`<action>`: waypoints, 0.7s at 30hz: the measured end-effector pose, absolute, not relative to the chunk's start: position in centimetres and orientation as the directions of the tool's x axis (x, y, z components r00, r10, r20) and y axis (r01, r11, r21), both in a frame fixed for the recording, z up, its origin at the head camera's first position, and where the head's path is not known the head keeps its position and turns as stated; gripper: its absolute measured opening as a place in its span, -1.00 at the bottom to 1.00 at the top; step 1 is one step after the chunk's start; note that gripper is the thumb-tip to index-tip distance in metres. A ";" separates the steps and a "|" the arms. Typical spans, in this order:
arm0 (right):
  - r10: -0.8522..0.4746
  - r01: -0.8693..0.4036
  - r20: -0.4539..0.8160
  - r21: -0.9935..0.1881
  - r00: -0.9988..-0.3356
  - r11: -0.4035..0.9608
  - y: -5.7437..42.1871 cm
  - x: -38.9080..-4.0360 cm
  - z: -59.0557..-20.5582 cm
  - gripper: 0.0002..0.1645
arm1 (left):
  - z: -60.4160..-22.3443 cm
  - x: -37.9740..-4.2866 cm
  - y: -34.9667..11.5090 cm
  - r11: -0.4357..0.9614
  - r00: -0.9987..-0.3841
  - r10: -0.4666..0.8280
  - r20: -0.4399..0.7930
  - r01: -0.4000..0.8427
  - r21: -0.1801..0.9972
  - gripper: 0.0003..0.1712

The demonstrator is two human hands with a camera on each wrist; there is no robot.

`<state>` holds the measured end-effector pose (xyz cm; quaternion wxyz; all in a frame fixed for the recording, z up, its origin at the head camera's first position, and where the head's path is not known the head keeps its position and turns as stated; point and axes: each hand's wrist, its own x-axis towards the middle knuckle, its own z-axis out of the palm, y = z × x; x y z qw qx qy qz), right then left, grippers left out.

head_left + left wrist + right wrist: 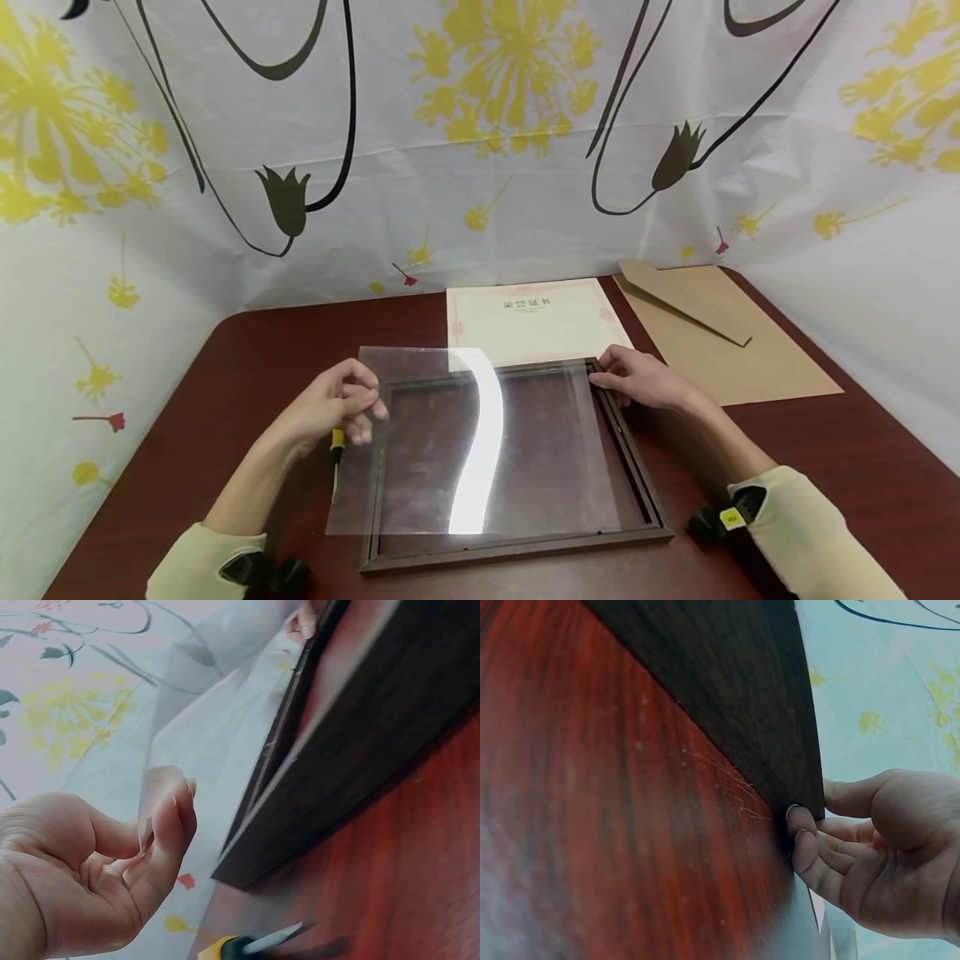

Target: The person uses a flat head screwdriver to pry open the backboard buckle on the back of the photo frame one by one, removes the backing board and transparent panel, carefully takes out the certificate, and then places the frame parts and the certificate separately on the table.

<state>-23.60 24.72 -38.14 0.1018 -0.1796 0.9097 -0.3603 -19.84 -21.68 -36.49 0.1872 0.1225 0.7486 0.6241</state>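
Observation:
A clear plastic sheet (427,467) with a bright glare stripe lies across a dark wooden picture frame (517,548), shifted left so that it overhangs the frame's left side. My left hand (337,404) pinches the sheet's left edge between thumb and fingers, raised above the table. In the left wrist view, the sheet edge runs between thumb and fingertips of that hand (112,862), beside the frame's outer side (330,765). My right hand (641,379) grips the frame's far right corner. From the right wrist view, its fingers (804,851) curl under that corner.
A tool with a yellow-and-black handle (337,439) and metal shaft (279,937) lies left of the frame. Behind the frame is a certificate sheet (532,325). A brown paper envelope (750,367) lies at the back right of the reddish-brown table (225,392). Patterned cloth (420,192) hangs behind.

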 end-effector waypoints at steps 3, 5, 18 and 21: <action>-0.401 -0.255 -0.057 -0.690 -0.914 0.678 24.8 -23.7 -38.3 -0.70 | -36.3 -19.9 -22.2 0.194 -0.912 0.396 -0.102 -0.025 0.981 -0.77; -0.400 -0.256 -0.056 -0.687 -0.915 0.681 24.8 -23.7 -38.4 -0.69 | -36.2 -19.9 -22.4 0.196 -0.922 0.380 -0.080 -0.005 0.981 -0.77; -0.401 -0.253 -0.052 -0.700 -0.915 0.668 24.9 -23.9 -38.6 -0.70 | -35.2 -20.8 -22.8 0.190 -0.979 0.130 0.154 0.177 0.966 -0.77; -0.395 -0.250 -0.053 -0.696 -0.917 0.673 24.9 -23.9 -38.6 -0.69 | -34.7 -21.3 -22.8 0.151 -0.976 0.060 0.211 0.218 0.964 -0.83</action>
